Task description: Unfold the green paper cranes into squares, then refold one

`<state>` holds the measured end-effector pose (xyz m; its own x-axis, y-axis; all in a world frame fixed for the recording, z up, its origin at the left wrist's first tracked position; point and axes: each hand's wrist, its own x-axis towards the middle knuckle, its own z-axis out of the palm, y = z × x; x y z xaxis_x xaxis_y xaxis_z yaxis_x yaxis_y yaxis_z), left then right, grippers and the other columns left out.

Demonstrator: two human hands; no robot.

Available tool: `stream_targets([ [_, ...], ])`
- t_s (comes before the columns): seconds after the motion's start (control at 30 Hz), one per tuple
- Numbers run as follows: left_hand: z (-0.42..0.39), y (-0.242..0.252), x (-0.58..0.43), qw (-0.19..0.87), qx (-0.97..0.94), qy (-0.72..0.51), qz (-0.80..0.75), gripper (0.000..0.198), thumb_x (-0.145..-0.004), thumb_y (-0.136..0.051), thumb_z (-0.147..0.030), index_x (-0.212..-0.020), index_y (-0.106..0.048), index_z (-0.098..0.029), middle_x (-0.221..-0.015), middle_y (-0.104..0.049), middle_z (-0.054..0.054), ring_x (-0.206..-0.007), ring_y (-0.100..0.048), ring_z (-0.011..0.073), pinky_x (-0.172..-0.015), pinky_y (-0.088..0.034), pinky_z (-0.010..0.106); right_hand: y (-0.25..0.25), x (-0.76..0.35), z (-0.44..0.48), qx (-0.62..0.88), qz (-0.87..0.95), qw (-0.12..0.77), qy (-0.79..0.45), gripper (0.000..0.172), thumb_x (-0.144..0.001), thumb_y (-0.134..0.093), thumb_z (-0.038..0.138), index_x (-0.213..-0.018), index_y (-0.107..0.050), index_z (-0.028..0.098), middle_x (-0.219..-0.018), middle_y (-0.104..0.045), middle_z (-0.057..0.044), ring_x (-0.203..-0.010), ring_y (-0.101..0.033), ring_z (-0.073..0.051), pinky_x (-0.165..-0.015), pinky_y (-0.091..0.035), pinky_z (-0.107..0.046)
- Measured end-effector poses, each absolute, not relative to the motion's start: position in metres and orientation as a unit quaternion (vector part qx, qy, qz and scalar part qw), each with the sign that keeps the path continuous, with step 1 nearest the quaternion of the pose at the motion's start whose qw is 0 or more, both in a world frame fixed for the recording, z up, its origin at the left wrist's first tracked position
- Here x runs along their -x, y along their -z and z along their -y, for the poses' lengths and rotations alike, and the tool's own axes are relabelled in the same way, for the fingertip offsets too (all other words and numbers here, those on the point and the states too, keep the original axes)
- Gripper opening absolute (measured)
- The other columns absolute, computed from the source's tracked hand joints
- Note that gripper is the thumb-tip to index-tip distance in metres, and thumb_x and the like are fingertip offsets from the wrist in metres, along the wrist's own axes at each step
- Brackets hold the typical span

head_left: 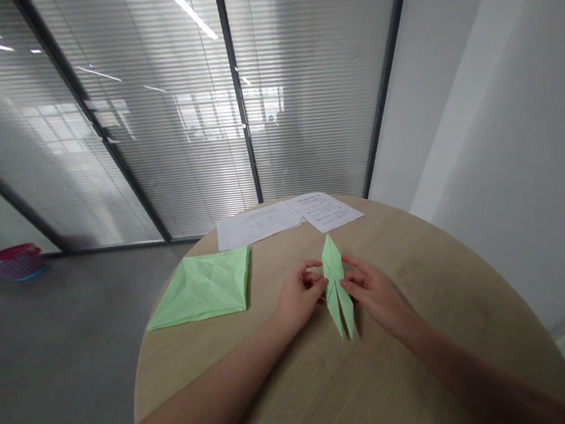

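A folded light-green origami paper is held just above the table, long and narrow. Its far end comes to one point, while the near end splits into two pointed flaps with a slit between them. My left hand pinches its left edge, thumb on top and fingers curled behind. On the opposite edge, my right hand grips it in the same way, thumb near the top of the slit. Parts of the fingers are hidden under the paper. To the left lies a creased stack of green paper sheets, touched by neither hand.
The round wooden table carries white printed sheets and another printed page at its far edge. A red and blue basket stands on the floor at left. Glass panels with blinds rise behind; a white wall flanks the right.
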<state>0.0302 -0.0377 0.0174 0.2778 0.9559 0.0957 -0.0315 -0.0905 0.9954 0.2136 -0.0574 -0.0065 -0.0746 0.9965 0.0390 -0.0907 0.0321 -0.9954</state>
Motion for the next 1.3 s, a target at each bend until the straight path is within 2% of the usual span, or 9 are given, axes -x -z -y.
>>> stream_targets([
  [0.13,0.04,-0.018,-0.032,0.552,-0.588,-0.448,-0.386,0.036,-0.078,-0.08,-0.04,-0.097,-0.06,-0.017,-0.074,-0.067,0.0,-0.059,-0.065,0.0134,-0.058,-0.056,0.027,0.002,-0.212,0.059,0.446,0.513,0.517,-0.52,0.054,-0.076,-0.076,0.042,-0.124,-0.059,0.025,-0.095,-0.074,-0.005,-0.083,-0.071,-0.023,-0.077,-0.054,-0.034],
  [0.23,0.041,-0.019,-0.032,0.554,-0.593,-0.444,-0.38,0.034,-0.078,-0.079,-0.039,-0.095,-0.06,-0.017,-0.077,-0.068,0.001,-0.059,-0.065,0.0131,-0.057,-0.056,0.027,-0.001,-0.211,0.061,0.447,0.514,0.524,-0.512,0.048,-0.074,-0.077,0.041,-0.116,-0.058,0.025,-0.097,-0.075,-0.005,-0.088,-0.072,-0.024,-0.08,-0.055,-0.035],
  [0.43,0.043,-0.019,-0.032,0.539,-0.607,-0.451,-0.372,0.032,-0.079,-0.079,-0.04,-0.095,-0.063,-0.017,-0.081,-0.068,0.002,-0.063,-0.065,0.0129,-0.056,-0.056,0.025,0.003,-0.211,0.059,0.454,0.512,0.532,-0.498,0.04,-0.074,-0.077,0.041,-0.102,-0.055,0.024,-0.09,-0.074,-0.004,-0.079,-0.072,-0.022,-0.071,-0.055,-0.032],
  [0.57,0.045,-0.018,-0.033,0.542,-0.62,-0.444,-0.353,0.03,-0.086,-0.073,-0.044,-0.096,-0.065,-0.016,-0.076,-0.067,0.001,-0.064,-0.065,0.0135,-0.06,-0.057,0.026,0.009,-0.212,0.056,0.459,0.518,0.53,-0.49,0.039,-0.073,-0.078,0.043,-0.099,-0.057,0.022,-0.093,-0.074,-0.005,-0.078,-0.071,-0.021,-0.062,-0.053,-0.028],
  [0.67,0.047,-0.019,-0.034,0.546,-0.617,-0.446,-0.348,0.03,-0.082,-0.078,-0.039,-0.098,-0.065,-0.017,-0.082,-0.07,0.003,-0.067,-0.066,0.0138,-0.061,-0.057,0.026,0.014,-0.214,0.054,0.473,0.52,0.531,-0.474,0.037,-0.073,-0.078,0.042,-0.098,-0.059,0.022,-0.091,-0.072,-0.005,-0.076,-0.069,-0.019,-0.058,-0.051,-0.026],
  [0.8,0.049,-0.021,-0.035,0.545,-0.612,-0.453,-0.351,0.027,-0.081,-0.078,-0.031,-0.1,-0.065,-0.017,-0.088,-0.072,0.005,-0.07,-0.066,0.0142,-0.062,-0.056,0.026,0.016,-0.215,0.053,0.485,0.517,0.536,-0.458,0.034,-0.072,-0.078,0.04,-0.094,-0.06,0.022,-0.086,-0.07,-0.003,-0.073,-0.066,-0.018,-0.057,-0.049,-0.024],
  [1.17,0.042,-0.016,-0.035,0.581,-0.587,-0.439,-0.354,0.034,-0.079,-0.081,-0.038,-0.097,-0.062,-0.017,-0.079,-0.072,0.002,-0.067,-0.066,0.0148,-0.06,-0.055,0.026,0.008,-0.211,0.057,0.489,0.508,0.528,-0.474,0.035,-0.07,-0.077,0.041,-0.091,-0.058,0.02,-0.076,-0.066,-0.001,-0.059,-0.059,-0.014,-0.049,-0.04,-0.023],
  [1.3,0.042,-0.017,-0.034,0.579,-0.588,-0.434,-0.362,0.033,-0.079,-0.08,-0.036,-0.098,-0.062,-0.016,-0.079,-0.072,0.003,-0.067,-0.066,0.0148,-0.061,-0.055,0.026,0.007,-0.212,0.057,0.483,0.502,0.529,-0.485,0.035,-0.071,-0.077,0.043,-0.09,-0.058,0.02,-0.073,-0.064,0.001,-0.057,-0.057,-0.013,-0.05,-0.042,-0.023],
])
